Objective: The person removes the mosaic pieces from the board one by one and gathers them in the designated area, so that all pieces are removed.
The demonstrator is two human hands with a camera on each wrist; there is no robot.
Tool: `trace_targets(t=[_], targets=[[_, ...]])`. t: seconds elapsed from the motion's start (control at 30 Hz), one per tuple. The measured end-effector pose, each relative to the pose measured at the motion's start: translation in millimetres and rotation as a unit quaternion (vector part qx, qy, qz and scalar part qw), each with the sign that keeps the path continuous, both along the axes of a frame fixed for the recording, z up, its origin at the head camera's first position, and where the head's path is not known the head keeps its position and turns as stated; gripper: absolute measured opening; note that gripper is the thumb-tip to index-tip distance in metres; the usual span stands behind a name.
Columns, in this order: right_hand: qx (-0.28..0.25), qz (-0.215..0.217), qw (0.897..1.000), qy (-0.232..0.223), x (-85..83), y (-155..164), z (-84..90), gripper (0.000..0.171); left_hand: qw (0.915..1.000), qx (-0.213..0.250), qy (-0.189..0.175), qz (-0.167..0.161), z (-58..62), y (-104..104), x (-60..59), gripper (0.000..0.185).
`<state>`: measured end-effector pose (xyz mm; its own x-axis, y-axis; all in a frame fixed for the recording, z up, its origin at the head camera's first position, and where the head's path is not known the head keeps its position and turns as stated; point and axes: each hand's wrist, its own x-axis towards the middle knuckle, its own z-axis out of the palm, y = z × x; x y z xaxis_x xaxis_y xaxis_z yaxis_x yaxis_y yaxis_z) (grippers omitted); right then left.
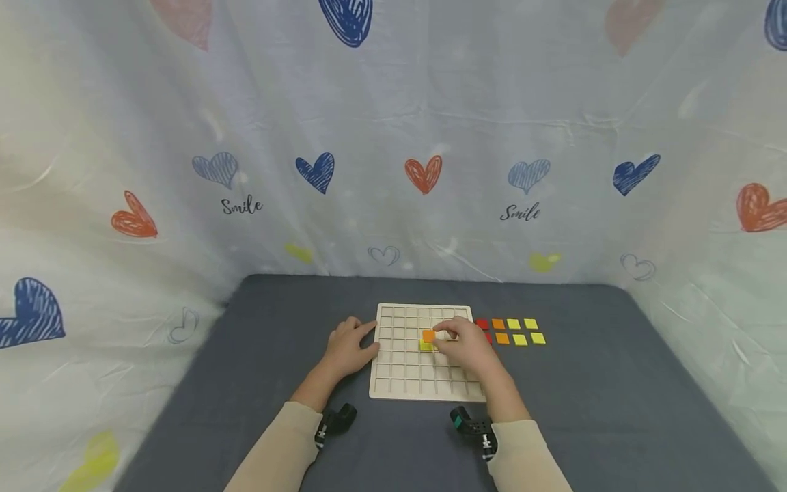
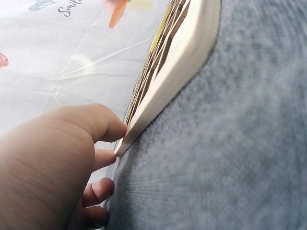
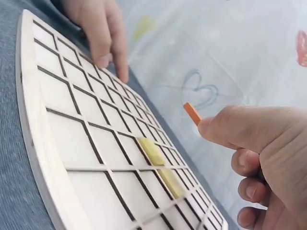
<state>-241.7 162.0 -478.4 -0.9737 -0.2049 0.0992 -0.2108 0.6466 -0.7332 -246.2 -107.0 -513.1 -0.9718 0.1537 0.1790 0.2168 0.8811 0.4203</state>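
A pale wooden grid board (image 1: 393, 390) lies on the dark grey table. The left hand (image 1: 346, 348) touches its left edge with thumb and fingertips, the fingers fairly straight; in the left wrist view the thumb meets the rim (image 2: 144, 117). Above the middle of the board, the right hand (image 1: 468, 348) pinches a small orange square tile (image 1: 428, 335) between thumb and index finger. In the right wrist view this tile (image 3: 192, 113) is edge-on, clear of the grid. Two yellow tiles (image 3: 151, 151) sit in neighbouring cells below it.
Right of the board lie two rows of loose tiles: red (image 1: 482, 324), orange (image 1: 499, 324) and yellow (image 1: 513, 324). The right hand partly covers the nearest red one. A white curtain (image 1: 381, 123) with printed hearts surrounds the table. Each wrist carries a black camera mount (image 1: 340, 418).
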Motion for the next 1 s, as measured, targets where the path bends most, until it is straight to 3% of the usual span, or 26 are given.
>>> trace_targets(t=[0.23,0.57,0.73,1.0], targets=[[0.003,-0.003,1.0,0.009,0.2,28.6,1.0,0.025,1.0,0.002,-0.004,0.004,-1.1,-0.1,1.4,0.05],[0.026,-0.067,0.997,-0.016,-3.3,82.0,2.0,0.032,1.0,0.0,0.001,0.004,-2.8,-0.6,-2.3,0.049],[0.037,-0.089,0.994,-0.049,-0.6,107.5,-1.6,0.036,1.0,0.0,0.0,0.001,-2.2,-0.8,-2.0,0.05],[0.068,-0.09,0.989,-0.098,4.1,130.7,-8.4,0.034,0.9999,-0.011,0.0,0.004,-3.9,-2.4,-4.0,0.05]])
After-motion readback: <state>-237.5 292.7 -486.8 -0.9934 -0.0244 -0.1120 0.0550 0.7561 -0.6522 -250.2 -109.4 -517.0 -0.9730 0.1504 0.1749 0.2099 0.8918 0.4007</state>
